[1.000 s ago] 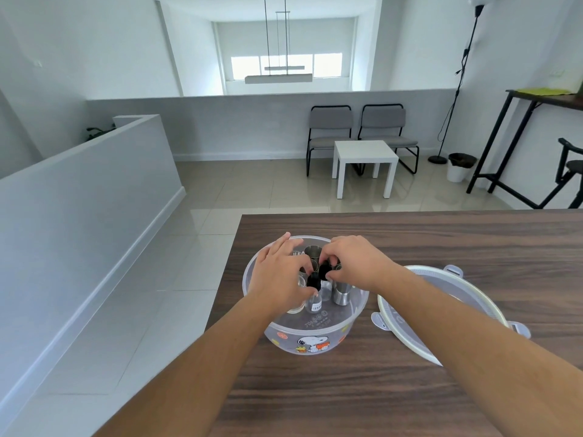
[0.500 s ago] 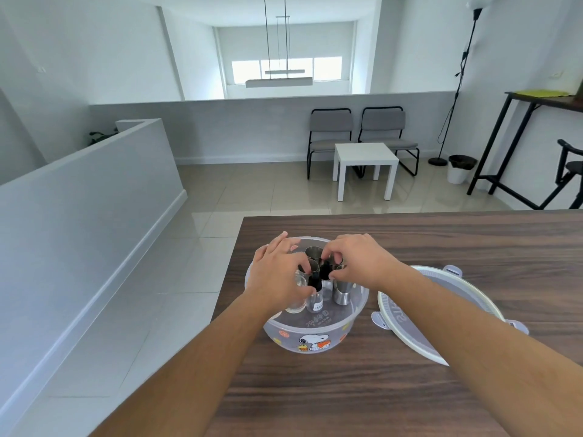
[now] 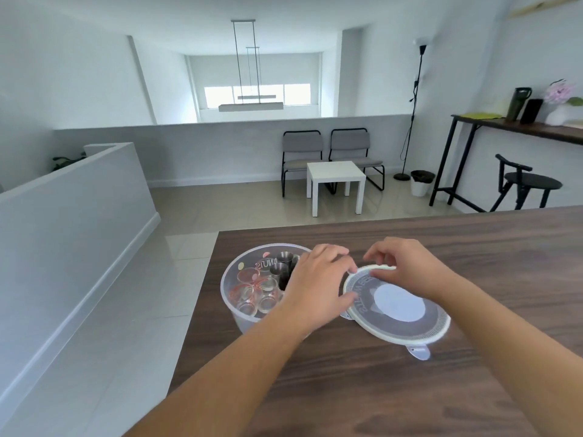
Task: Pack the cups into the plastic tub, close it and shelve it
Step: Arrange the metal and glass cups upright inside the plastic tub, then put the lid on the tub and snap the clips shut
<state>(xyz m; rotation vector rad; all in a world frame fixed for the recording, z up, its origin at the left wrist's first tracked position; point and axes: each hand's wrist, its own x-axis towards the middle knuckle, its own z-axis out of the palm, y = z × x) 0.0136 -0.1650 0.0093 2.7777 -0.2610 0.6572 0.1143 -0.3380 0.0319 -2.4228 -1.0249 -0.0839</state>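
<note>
A clear round plastic tub (image 3: 227, 290) stands near the left edge of the dark wooden table (image 3: 473, 247). Inside it are several glass cups (image 3: 257, 293) at the left and small metal cups (image 3: 283, 263) at the back. Its round white-rimmed lid (image 3: 399, 305) lies just right of the tub, tabs sticking out. My left hand (image 3: 318, 287) pinches the lid's left rim, covering the tub's right side. My right hand (image 3: 402, 266) holds the lid's far rim with its fingertips.
The table's left edge (image 3: 202, 298) runs close beside the tub, with tiled floor below. Far off stand a white side table (image 3: 336, 178), two grey chairs, a bin, a floor lamp and a black high table with a stool at the right.
Both hands have left the cups inside the tub and moved right onto the lid. The camera has tipped so the tub's inside shows.
</note>
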